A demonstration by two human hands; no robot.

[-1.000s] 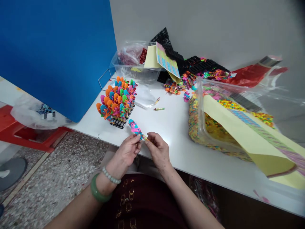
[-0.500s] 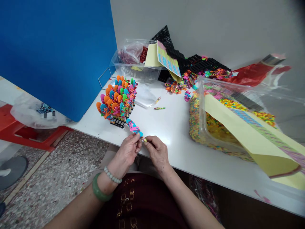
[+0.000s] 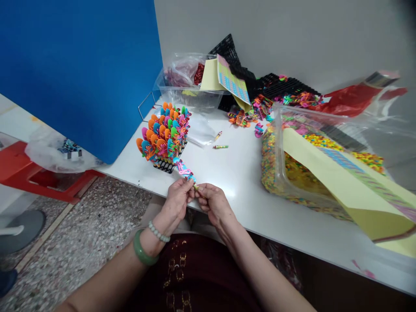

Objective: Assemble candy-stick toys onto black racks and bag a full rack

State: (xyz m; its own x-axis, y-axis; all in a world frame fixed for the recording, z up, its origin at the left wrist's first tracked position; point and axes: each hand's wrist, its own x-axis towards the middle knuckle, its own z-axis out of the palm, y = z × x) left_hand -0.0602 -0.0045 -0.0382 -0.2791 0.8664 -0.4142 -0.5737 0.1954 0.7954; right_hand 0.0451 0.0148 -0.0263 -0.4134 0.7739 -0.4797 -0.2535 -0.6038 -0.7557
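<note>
Over the table's front edge, my left hand (image 3: 176, 200) is closed on a blue toy flip-flop (image 3: 183, 169) with a pink strap, its rounded end pointing away from me. My right hand (image 3: 216, 203) pinches a small yellowish crayon-like stick (image 3: 195, 186) against the flip-flop's near end; fingers partly hide where they meet. Just beyond stands a black grid rack (image 3: 165, 166), packed with upright orange, blue, green and pink toy flip-flops (image 3: 160, 144). Farther right lie two small pieces, a green crayon-like stick (image 3: 221, 147) and an orange-tipped one (image 3: 218, 135).
At the right a clear bin (image 3: 277, 151) holds many small yellow and multicoloured pieces, with a yellow sheet (image 3: 312, 169) across it. Loose colourful toys (image 3: 240, 118), black grids (image 3: 276, 84) and another clear bin (image 3: 185, 99) sit at the back. A blue panel (image 3: 81, 65) rises left.
My right fingers have curled in closer around the stick at the flip-flop's near end. The whole view has shifted slightly; the flip-flop stays between my hands.
</note>
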